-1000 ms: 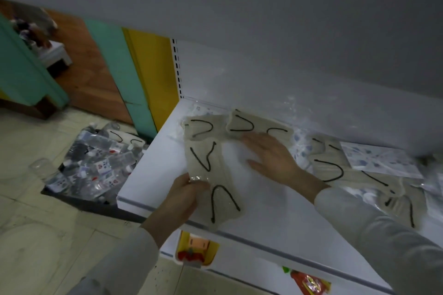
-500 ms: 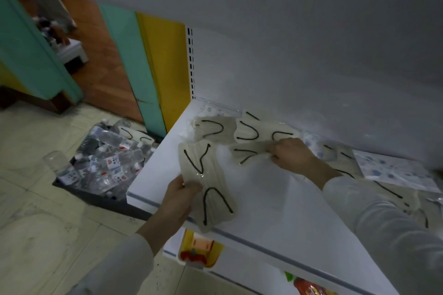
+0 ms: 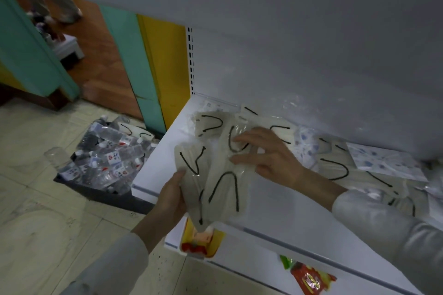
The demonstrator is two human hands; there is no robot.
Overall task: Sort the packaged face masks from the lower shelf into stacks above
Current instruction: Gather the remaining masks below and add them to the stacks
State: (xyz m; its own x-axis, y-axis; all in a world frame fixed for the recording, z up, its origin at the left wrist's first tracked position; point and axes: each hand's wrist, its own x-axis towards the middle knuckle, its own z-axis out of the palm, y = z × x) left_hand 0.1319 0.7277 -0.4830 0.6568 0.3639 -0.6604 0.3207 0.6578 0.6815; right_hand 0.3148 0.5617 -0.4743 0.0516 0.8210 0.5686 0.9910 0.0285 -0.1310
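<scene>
Clear-wrapped beige face masks with black ear loops lie on a white shelf (image 3: pixel 275 203). My left hand (image 3: pixel 171 196) grips a small bunch of these packaged masks (image 3: pixel 191 175) at the shelf's front left, its lower end hanging past the edge. My right hand (image 3: pixel 266 155) pinches another packaged mask (image 3: pixel 233 142) and lays it onto that bunch. More beige masks (image 3: pixel 209 124) sit at the back left corner. A further pile (image 3: pixel 335 170) spreads to the right, partly hidden by my right forearm.
White patterned mask packs (image 3: pixel 383 163) lie at the right back of the shelf. A dark crate of water bottles (image 3: pixel 105 158) stands on the floor left of the shelf. Red and yellow snack packs (image 3: pixel 201 242) hang below the shelf edge.
My right hand picked a mask from the back of the shelf and brought it toward me onto the bunch in my left hand. The left hand stayed in place.
</scene>
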